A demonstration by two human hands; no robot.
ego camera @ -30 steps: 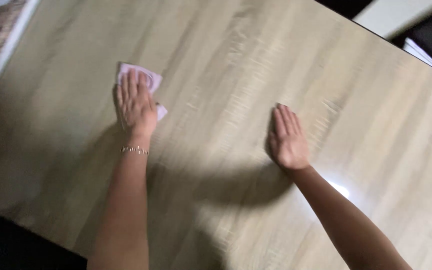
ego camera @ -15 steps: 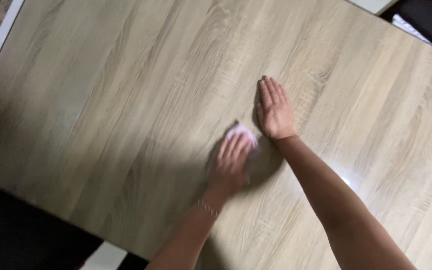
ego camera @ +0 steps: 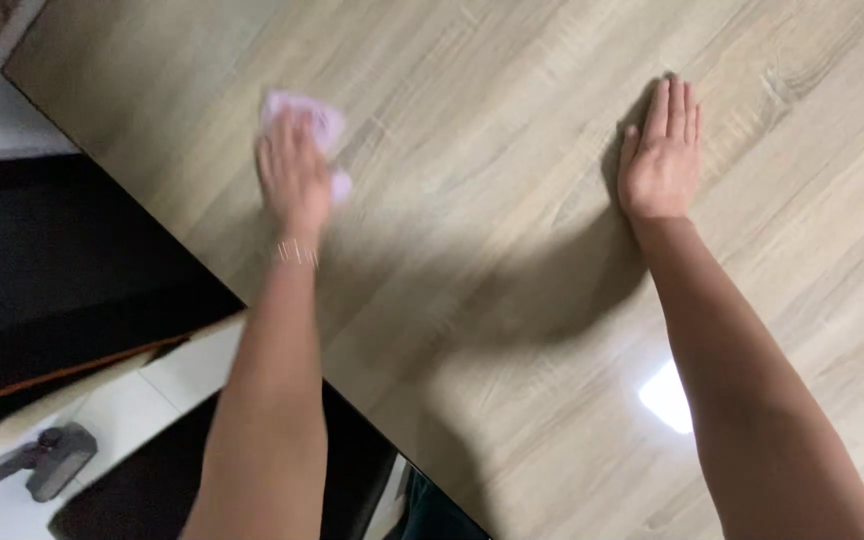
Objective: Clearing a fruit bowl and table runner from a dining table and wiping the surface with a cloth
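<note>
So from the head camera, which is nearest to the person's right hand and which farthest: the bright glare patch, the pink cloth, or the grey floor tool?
1. Glare patch, below the right hand, beside the forearm.
2. Pink cloth, far left, under the left hand.
3. Grey floor tool, bottom-left on the floor.

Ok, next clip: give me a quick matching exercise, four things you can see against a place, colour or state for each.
Things:
1. left hand
2. right hand
3. cloth
4. bracelet

Descriptions:
A. pale pink, partly hidden under fingers
B. flat on the wooden table, palm down, holding nothing
C. thin chain around the left wrist
D. pressing the cloth to the tabletop, blurred

Pairs: 1-D, 2-B, 3-A, 4-C
</note>
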